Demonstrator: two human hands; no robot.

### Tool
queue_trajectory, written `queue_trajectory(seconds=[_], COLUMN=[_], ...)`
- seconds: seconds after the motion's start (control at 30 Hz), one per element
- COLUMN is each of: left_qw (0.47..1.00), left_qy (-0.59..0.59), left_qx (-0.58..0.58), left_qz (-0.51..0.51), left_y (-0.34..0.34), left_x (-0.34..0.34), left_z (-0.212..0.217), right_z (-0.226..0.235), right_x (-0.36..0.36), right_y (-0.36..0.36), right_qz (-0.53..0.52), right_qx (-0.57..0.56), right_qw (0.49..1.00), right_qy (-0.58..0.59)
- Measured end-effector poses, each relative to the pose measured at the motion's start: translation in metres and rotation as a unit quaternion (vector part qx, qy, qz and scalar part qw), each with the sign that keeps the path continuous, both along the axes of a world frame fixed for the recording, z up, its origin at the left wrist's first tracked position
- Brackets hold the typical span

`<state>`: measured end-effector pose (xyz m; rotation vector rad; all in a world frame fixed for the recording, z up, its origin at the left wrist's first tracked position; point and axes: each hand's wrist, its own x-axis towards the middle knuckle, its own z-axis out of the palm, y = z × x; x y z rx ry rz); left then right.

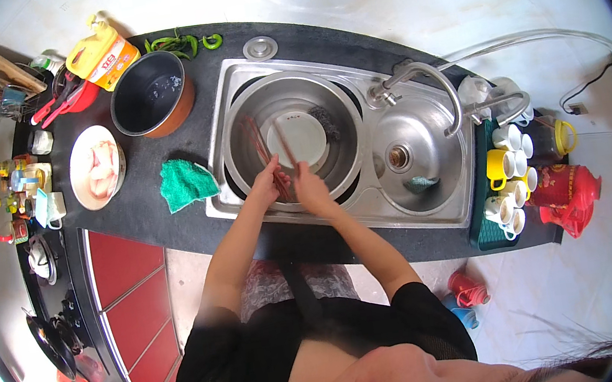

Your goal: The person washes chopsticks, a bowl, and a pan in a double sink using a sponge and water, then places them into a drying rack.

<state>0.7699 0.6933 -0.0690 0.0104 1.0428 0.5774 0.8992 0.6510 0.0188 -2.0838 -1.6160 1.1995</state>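
Note:
Both my hands are over a large steel basin (234,115) set in the left sink bowl. My left hand (266,184) is closed around a bundle of reddish-brown chopsticks (261,141), which fan out at their far ends. Close beside it, my right hand (312,189) grips a chopstick (284,144) that is smeared by motion, so I cannot tell whether there is more than one. Under the sticks a white round dish (303,136) lies in the basin. A dark mesh scrubber (325,122) rests against its right side.
Left of the sink are a green cloth (186,183), a brown pot (180,113) and a white bowl of pale meat (118,186). A yellow jug (89,59) and green peppers (183,45) sit behind. Rightward are the faucet (451,98) and a green tray (481,226) of cups.

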Motion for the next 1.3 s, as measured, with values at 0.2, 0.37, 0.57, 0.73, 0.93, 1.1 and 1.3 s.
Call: queue_trajectory(seconds=[0.2, 0.37, 0.57, 0.73, 0.93, 1.1, 1.3], left_qw=[0.994, 0.994, 0.991, 0.994, 1.0, 0.999, 0.992], left_qy=[0.081, 0.059, 0.084, 0.077, 0.012, -0.003, 0.051], left_qx=[0.079, 0.064, 0.089, 0.044, 0.012, 0.022, 0.113], left_qz=[-0.001, -0.064, -0.061, -0.067, -0.019, 0.037, 0.025], left_y=[0.01, 0.011, 0.013, 0.017, 0.001, -0.014, -0.011], left_x=[-0.009, -0.014, -0.023, -0.014, -0.014, 0.007, 0.044], left_z=[0.052, 0.067, 0.079, 0.079, 0.09, 0.092, 0.095], right_z=[0.017, -0.024, -0.052, -0.049, 0.044, 0.077, 0.003], right_x=[0.006, 0.085, 0.106, 0.11, 0.127, 0.164, 0.119], right_y=[0.032, 0.067, 0.11, 0.111, 0.124, 0.177, 0.119], right_qz=[0.197, 0.021, 0.156, 0.183, 0.109, 0.006, 0.0], right_qx=[0.07, 0.218, 0.143, 0.081, 0.151, 0.183, 0.031], right_qw=[0.968, 0.955, 0.957, 0.948, 0.96, 0.952, 0.985], right_qy=[0.141, -0.2, -0.198, -0.25, -0.207, -0.245, 0.167])
